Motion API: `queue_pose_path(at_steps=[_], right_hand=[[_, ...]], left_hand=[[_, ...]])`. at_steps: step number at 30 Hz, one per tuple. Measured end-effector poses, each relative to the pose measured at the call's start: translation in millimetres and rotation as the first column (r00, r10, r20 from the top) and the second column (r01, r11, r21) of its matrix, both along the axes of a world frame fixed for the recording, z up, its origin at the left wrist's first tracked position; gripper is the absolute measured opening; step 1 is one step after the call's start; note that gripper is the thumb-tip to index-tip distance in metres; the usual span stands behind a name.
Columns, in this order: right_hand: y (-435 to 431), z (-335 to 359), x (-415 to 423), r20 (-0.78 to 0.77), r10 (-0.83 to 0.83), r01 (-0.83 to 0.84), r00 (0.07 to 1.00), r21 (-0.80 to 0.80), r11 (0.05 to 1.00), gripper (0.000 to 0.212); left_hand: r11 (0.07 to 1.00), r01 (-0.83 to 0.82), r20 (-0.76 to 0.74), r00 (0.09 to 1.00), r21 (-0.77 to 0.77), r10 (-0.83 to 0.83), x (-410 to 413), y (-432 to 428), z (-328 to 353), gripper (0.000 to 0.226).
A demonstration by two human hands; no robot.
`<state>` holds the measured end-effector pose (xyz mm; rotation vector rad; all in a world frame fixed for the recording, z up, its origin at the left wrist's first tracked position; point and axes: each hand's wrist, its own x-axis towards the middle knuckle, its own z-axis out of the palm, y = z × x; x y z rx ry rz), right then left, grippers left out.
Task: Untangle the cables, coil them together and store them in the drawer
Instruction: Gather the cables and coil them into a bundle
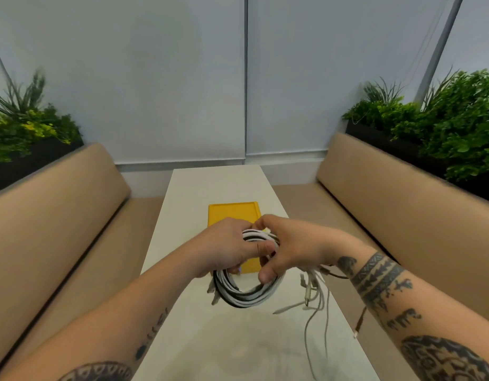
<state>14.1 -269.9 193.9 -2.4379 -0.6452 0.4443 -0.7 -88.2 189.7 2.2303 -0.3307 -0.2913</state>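
Note:
A coil of white and black cables (246, 296) hangs over the middle of the pale table (238, 339). My left hand (227, 247) grips the coil's left and upper part, fingers curled round the strands. My right hand (284, 248) holds the coil's right side, thumb down across the loops. Loose white cable ends (313, 295) with plugs trail from under my right hand to the table's right. A yellow tray-like drawer (232, 214) lies on the table just behind my hands, partly hidden by them.
Tan upholstered benches (59, 215) run along both sides of the narrow table. Dark planters with green plants (444, 125) stand behind each bench. A thin brown cord (360, 320) hangs off the table's right edge.

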Motion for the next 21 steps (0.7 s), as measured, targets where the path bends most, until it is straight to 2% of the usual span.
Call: queue_pose_path(at_steps=[3,8,11,13,17,21], right_hand=[[-11,4,-1,-0.059,-0.003,0.007,0.998,0.074,0.997,0.068],[-26,4,-3,-0.058,0.034,-0.027,0.998,0.127,0.992,0.037],[-34,2,-9,0.023,0.021,-0.024,1.000,0.123,0.992,0.018],[-32,-11,-10,0.095,-0.061,0.041,0.994,0.204,0.978,0.018],[-14,-43,-11,0.203,-0.252,0.118,0.946,0.508,0.853,0.046],[9,-63,-20,0.149,-0.368,0.140,0.918,0.745,0.652,0.051]], left_hand=[[0.996,-0.082,0.069,0.994,-0.037,0.085,2,3,3,0.024],[0.963,-0.152,0.088,0.981,-0.221,0.175,2,2,0,0.023],[0.921,-0.221,0.094,0.960,-0.320,0.263,8,11,1,0.019],[0.902,-0.235,0.106,0.951,-0.361,0.290,10,13,2,0.018],[0.858,-0.251,0.165,0.920,-0.448,0.355,11,5,1,0.021],[0.772,-0.292,0.138,0.889,-0.565,0.437,9,-5,-3,0.020]])
